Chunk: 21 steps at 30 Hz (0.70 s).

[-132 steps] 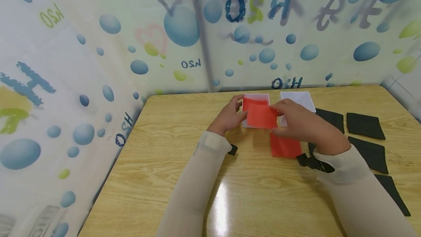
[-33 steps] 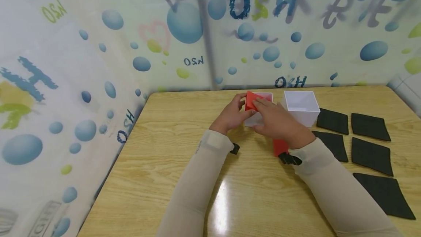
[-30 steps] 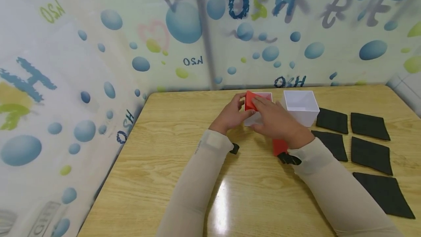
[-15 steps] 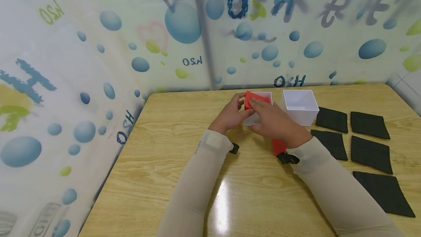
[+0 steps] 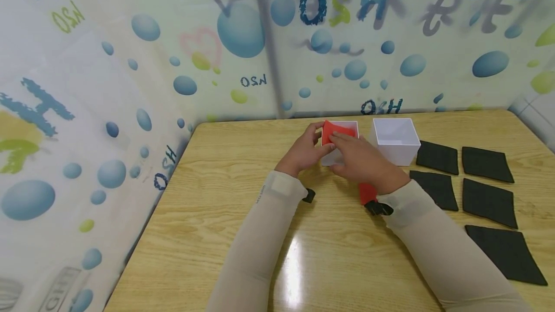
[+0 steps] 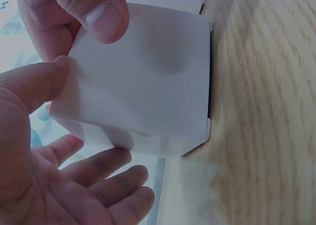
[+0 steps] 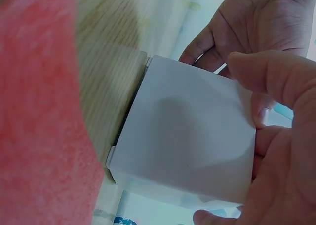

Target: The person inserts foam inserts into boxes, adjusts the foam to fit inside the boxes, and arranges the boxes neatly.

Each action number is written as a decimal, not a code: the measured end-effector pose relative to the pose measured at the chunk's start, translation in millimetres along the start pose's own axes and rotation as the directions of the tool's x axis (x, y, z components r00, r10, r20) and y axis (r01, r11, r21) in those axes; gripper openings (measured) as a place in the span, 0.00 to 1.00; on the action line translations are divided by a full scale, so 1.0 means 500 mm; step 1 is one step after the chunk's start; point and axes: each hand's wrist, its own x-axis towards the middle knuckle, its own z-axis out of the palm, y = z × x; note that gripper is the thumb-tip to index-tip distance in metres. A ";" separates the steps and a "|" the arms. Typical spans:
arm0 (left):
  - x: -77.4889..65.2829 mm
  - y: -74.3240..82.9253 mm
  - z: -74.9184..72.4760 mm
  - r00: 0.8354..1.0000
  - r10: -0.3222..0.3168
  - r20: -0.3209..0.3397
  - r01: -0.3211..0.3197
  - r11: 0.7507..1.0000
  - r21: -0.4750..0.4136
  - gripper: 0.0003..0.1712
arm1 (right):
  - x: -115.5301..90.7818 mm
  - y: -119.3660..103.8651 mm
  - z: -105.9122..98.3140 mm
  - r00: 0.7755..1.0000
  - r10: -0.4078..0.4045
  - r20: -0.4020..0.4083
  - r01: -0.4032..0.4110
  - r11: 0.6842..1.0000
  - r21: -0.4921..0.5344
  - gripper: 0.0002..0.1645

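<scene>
In the head view a white box (image 5: pixel 333 159) stands near the table's far edge, a red felt square (image 5: pixel 331 132) folded in its mouth with one corner up at the rim. My left hand (image 5: pixel 301 152) grips the box's left side; in the left wrist view its thumb is at the top edge and its fingers are along the side. My right hand (image 5: pixel 362 158) reaches over the front, its fingers extended and pressing on the red felt. Its thumb hangs in front of the box wall. Another red felt piece (image 5: pixel 367 192) lies partly hidden under my right wrist.
A second white box (image 5: pixel 396 154), open at the top, stands just right of the first. Several black squares (image 5: pixel 490 202) lie flat in rows on the right of the wooden table (image 5: pixel 208 235). A patterned wall covering (image 5: pixel 234 100) rises behind.
Earlier my right hand held the red felt up in front of the box; now the felt is in the box's mouth. Over the last second its raised part has flattened slightly under my right fingers.
</scene>
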 end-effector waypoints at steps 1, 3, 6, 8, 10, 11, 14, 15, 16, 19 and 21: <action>0.000 0.000 0.000 1.000 -0.001 -0.001 0.001 1.000 0.000 0.43 | 0.001 0.000 0.000 1.000 0.001 0.000 -0.001 1.000 -0.005 0.52; -0.001 0.001 0.000 1.000 -0.002 -0.001 0.002 1.000 0.000 0.43 | 0.001 -0.002 0.000 1.000 0.005 -0.003 -0.005 1.000 -0.009 0.52; -0.002 0.004 0.000 1.000 0.003 -0.001 -0.003 1.000 0.002 0.43 | 0.004 -0.003 0.000 1.000 0.002 -0.024 -0.003 1.000 -0.007 0.53; -0.004 0.006 0.000 1.000 0.007 0.000 -0.007 1.000 -0.001 0.43 | 0.006 -0.003 0.001 0.999 -0.004 -0.048 0.004 1.000 -0.004 0.53; -0.005 0.007 0.001 1.000 0.007 0.001 -0.007 1.000 -0.001 0.43 | 0.007 -0.004 0.002 0.997 -0.014 -0.070 0.014 1.000 -0.004 0.53; -0.005 0.008 0.001 1.000 0.006 0.002 -0.006 1.000 0.001 0.43 | 0.008 -0.004 0.002 0.997 -0.017 -0.076 0.017 1.000 -0.007 0.53; -0.005 0.008 0.001 1.000 0.001 0.003 -0.001 1.000 0.003 0.42 | 0.011 -0.004 0.003 0.997 -0.019 -0.075 0.019 1.000 -0.008 0.52; -0.005 0.008 0.001 1.000 -0.002 0.003 0.002 1.000 0.005 0.42 | 0.012 -0.004 0.003 0.997 -0.018 -0.073 0.017 1.000 -0.010 0.52; -0.005 0.008 0.001 1.000 -0.002 0.001 0.002 1.000 0.007 0.42 | 0.012 -0.005 0.003 0.998 -0.015 -0.067 0.014 1.000 -0.011 0.52; -0.004 0.007 0.000 1.000 -0.004 -0.003 0.004 1.000 0.007 0.42 | 0.015 -0.005 0.003 0.998 -0.007 -0.058 0.006 1.000 -0.018 0.52; -0.004 0.007 0.000 1.000 -0.010 -0.004 0.010 1.000 0.005 0.42 | 0.016 -0.005 0.003 0.999 -0.006 -0.054 0.005 1.000 -0.021 0.51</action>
